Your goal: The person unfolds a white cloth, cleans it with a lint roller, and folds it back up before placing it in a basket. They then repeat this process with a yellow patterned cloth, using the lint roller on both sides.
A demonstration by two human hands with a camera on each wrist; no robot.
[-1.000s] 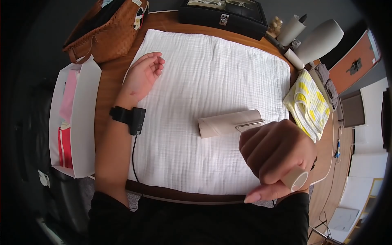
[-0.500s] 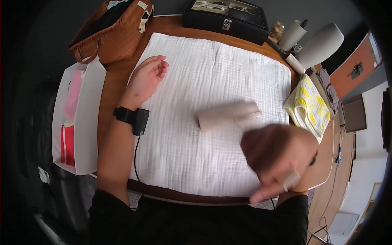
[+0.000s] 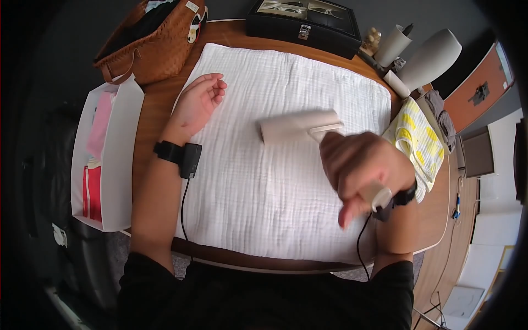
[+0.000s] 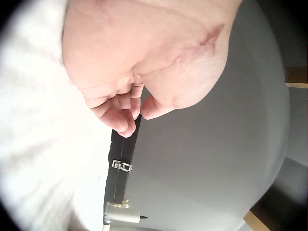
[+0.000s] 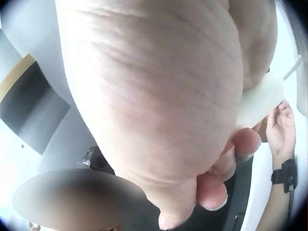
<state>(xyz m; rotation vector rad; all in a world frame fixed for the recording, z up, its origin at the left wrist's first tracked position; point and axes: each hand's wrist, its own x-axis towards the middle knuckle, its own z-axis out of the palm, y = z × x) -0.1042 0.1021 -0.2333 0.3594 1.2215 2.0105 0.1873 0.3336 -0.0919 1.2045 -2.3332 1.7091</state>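
Observation:
My right hand [image 3: 366, 165] grips the handle [image 5: 260, 98] of a lint roller. Its pale, wide roll [image 3: 289, 128] lies over the middle of a white crinkled cloth [image 3: 242, 203], slightly blurred, joined to the handle by a thin metal wire [image 3: 324, 128]. The end of the handle pokes out by the thumb. On the upper left part of the cloth rests my left hand [image 3: 203, 102], its side down and fingers loosely curled, holding nothing. The left wrist view shows its palm [image 4: 144, 53] beside the cloth.
A white box [image 3: 118, 165] with folded pink and red fabrics stands left, a brown woven basket [image 3: 159, 55] behind it. At the back sits a black glasses case [image 3: 302, 33]. A yellow-and-white folded cloth [image 3: 418, 137] lies right, below a white vase [image 3: 434, 60].
My right hand has pushed the lint roller forward over the cloth, away from my body and slightly left. My left hand has stayed in place on the cloth.

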